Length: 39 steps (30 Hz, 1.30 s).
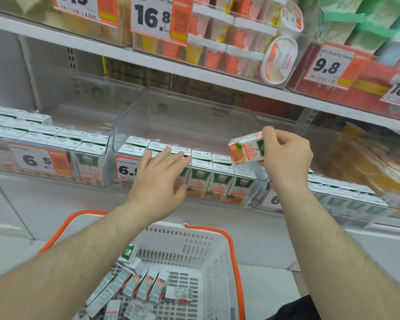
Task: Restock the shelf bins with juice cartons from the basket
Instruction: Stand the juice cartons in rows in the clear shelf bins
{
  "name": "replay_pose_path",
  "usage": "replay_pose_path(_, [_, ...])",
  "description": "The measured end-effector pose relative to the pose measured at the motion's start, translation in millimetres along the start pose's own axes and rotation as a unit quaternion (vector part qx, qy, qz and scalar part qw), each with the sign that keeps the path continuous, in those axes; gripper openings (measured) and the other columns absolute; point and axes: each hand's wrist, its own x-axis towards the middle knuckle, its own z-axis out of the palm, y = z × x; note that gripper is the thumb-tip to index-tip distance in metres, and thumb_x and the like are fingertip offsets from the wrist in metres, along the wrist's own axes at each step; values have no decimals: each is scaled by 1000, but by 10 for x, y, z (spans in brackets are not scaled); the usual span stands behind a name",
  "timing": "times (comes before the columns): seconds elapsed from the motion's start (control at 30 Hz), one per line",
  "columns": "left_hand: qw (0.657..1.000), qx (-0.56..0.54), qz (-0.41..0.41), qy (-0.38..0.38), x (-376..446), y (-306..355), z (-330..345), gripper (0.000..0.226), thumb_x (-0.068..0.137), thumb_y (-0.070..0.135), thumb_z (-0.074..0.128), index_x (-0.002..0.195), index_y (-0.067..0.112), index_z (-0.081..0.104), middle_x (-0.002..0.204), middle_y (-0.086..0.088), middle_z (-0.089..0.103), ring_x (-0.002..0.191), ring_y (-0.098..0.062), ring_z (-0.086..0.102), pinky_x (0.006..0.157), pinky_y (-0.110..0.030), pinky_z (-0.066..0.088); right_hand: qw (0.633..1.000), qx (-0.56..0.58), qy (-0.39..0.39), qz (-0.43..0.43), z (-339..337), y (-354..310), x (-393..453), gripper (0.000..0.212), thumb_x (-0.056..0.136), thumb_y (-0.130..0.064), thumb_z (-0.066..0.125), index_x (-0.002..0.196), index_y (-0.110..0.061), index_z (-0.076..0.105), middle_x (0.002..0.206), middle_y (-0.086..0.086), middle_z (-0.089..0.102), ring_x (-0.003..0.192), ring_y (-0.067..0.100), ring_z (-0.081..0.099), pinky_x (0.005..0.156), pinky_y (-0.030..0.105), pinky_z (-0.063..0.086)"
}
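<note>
One view is all you get, the head camera looking down over both forearms at the shelf. Your right hand (286, 155) holds a juice carton (246, 148) above the right end of the middle bin (183, 116). The thumb and fingers are curled round the carton's end, so its printed face is turned toward you and tilted. You carry it that way, I judge, to check the label side and to drop it upright into the gap at the bin's right end, where the front row stops short of the clear wall.

Your left hand (162, 179) lies flat with fingers (180, 155) straight and slightly spread, gripping nothing. The fingertips rest on the tops of the cartons already standing in the bin (201, 167), near the price tag (126, 168). That looks like steadying or squaring the rows so the new carton has room to slide in beside them.

Below, the white basket (208, 250) with orange handles (234, 262) sits between your arms. It holds a loose heap of more cartons (146, 285) lying on their sides, so plenty of restocking is left. The left bin (109, 144) looks filled to its front, and the bin to the right (344, 199) also holds cartons, though it is blurred.
</note>
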Motion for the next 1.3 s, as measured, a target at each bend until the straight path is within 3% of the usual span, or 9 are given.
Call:
replay_pose_path(0.1, [1000, 12, 8, -1, -16, 5, 42, 60, 86, 26, 66, 143, 24, 48, 150, 4, 44, 147, -21, 24, 120, -41, -8, 998, -43, 7, -42, -16, 35, 66, 45, 90, -37, 53, 56, -9, 46, 47, -1, 45, 50, 12, 41, 51, 28, 36])
replay_pose_path(0.17, [1000, 10, 9, 1, -18, -2, 46, 60, 85, 24, 67, 142, 24, 50, 149, 4, 46, 146, -21, 25, 119, -41, -8, 993, -90, -5, -73, 11, 59, 85, 43, 92, -35, 54, 58, -13, 39, 51, -3, 39, 52, 13, 36, 53, 30, 28])
replay_pose_path(0.4, [1000, 4, 11, -7, -31, 12, -5, 63, 86, 21, 64, 145, 25, 44, 152, 6, 41, 148, -19, 19, 118, -36, -15, 942, -287, -114, -131, 291, 146, 71, 31, 99, -34, 53, 109, -6, 62, 108, 15, 57, 98, 36, 56, 75, 35, 38])
replay_pose_path(0.57, [999, 21, 16, -32, -34, 1, -26, 66, 88, 24, 60, 149, 27, 36, 156, 9, 32, 150, -17, 9, 115, -35, -20, 917, -338, -184, -105, 430, 206, 78, 28, 100, -30, 47, 90, -7, 59, 100, 15, 61, 85, 31, 53, 70, 31, 37])
replay_pose_path(1.0, [995, 36, 4, -90, 1, 23, -91, 68, 94, 28, 51, 154, 31, 20, 162, 11, 14, 150, -14, -8, 114, -35, -24, 881, -370, -294, -32, 499, 236, 162, 35, 100, -26, 36, 99, -5, 63, 100, 13, 65, 77, 23, 56, 66, 30, 41])
replay_pose_path(1.1, [994, 28, 1, -106, 17, 38, -124, 69, 94, 28, 51, 155, 31, 18, 163, 11, 10, 150, -14, -11, 113, -36, -24, 857, -396, -328, -38, 514, 210, 124, 42, 101, -32, 26, 106, -5, 57, 119, 18, 60, 96, 31, 53, 77, 34, 41])
replay_pose_path(1.17, [994, 18, 0, -109, 18, 39, -148, 68, 95, 27, 51, 155, 30, 19, 163, 10, 9, 150, -15, -14, 116, -37, -22, 833, -430, -345, -51, 526, 236, 87, 56, 102, -39, 19, 130, -2, 50, 143, 19, 45, 122, 35, 45, 98, 41, 40])
replay_pose_path(1.23, [995, 21, 12, -95, -14, 50, -175, 66, 94, 25, 52, 154, 26, 24, 163, 8, 13, 150, -18, -12, 118, -37, -17, 821, -460, -330, -76, 551, 282, 23, 66, 102, -44, 12, 147, -2, 34, 155, 17, 30, 142, 33, 27, 118, 48, 22])
replay_pose_path(1.3, [997, 30, 40, -59, -82, 37, -189, 63, 89, 21, 58, 149, 21, 37, 159, 3, 28, 151, -24, 1, 121, -41, -6, 842, -447, -272, -130, 562, 297, -126, 64, 103, -43, 14, 149, -3, 33, 157, 15, 29, 147, 30, 20, 121, 51, 11])
